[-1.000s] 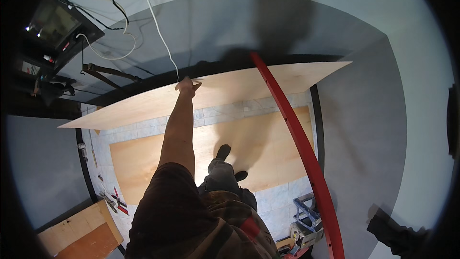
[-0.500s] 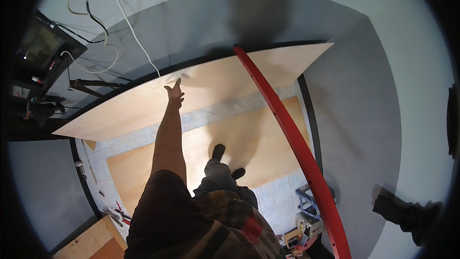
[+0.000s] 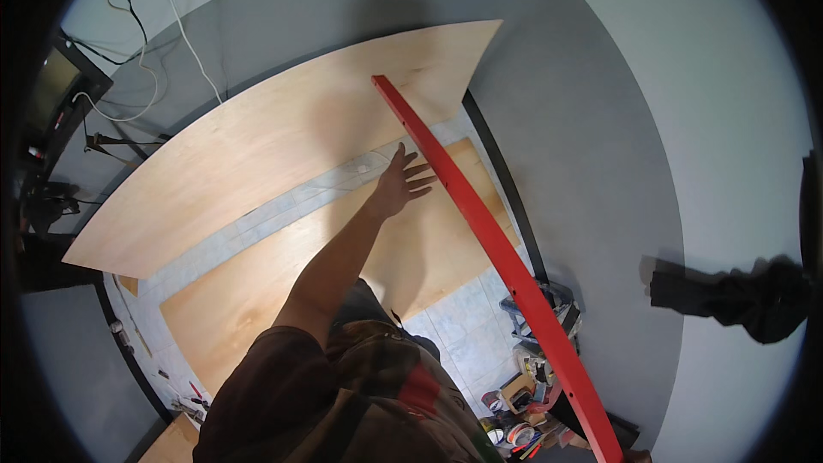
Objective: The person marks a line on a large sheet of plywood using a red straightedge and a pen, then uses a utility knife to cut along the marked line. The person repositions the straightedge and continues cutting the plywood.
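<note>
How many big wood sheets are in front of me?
2: a standing sheet along the gray wall, and a flat sheet on the tiled floor. A wood piece at lower left is cut off by the picture edge, so its size is unclear.

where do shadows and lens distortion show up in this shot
In the head view, a soft dark shadow falls on the grey wall and the leaning wooden panel; in the same head view, the panel's top edge looks bowed, likely by the fisheye, and the picture's corners go black.

Workshop-like room [image 3: 566, 154]: plywood [image 3: 240, 154], tools [image 3: 197, 394]
</note>
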`<state>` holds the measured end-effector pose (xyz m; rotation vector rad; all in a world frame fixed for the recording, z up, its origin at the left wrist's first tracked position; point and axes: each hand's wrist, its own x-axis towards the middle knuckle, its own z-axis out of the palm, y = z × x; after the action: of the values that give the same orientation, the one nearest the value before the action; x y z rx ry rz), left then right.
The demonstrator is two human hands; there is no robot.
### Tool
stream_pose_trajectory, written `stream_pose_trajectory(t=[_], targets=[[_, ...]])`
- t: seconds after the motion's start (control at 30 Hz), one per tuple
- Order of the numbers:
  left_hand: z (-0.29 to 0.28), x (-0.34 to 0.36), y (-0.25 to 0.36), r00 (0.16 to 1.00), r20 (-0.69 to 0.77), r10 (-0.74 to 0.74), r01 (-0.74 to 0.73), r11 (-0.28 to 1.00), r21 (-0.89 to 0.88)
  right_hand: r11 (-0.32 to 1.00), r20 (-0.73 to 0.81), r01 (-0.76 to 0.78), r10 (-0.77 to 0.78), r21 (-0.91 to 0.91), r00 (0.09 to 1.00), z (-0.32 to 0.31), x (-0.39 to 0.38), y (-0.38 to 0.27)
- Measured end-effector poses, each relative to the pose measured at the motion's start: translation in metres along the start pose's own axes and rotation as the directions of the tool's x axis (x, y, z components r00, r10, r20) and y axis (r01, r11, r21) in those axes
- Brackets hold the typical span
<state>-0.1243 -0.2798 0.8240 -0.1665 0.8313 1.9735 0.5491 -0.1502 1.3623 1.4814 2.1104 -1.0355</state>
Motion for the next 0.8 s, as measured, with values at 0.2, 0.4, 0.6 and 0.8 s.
stream_pose_trajectory(t=[0.2,0.4,0.6,0.8], targets=[[0.013,-0.052,-0.134,0.989,-0.129,-0.071,0.114,0.926,0.360,0.965,0.263,-0.115,0.050,0.236,0.963,0.038,0.068,0.168],[-0.282,-0.266,-0.272,0.914,-0.357,0.191,0.356,0.044,0.933,0.976,0.352,0.140,-0.192,0.167,0.916,0.118,0.188,0.287],[-0.275,-0.514,-0.381,0.606,-0.793,0.063,0.782,-0.232,0.579,0.984,0.389,0.117,-0.161,0.135,0.907,0.201,0.259,0.388],[-0.189,-0.541,-0.438,0.301,-0.954,-0.019,0.954,0.030,0.300,0.981,0.256,0.192,-0.176,-0.039,0.950,0.216,0.367,0.333]])
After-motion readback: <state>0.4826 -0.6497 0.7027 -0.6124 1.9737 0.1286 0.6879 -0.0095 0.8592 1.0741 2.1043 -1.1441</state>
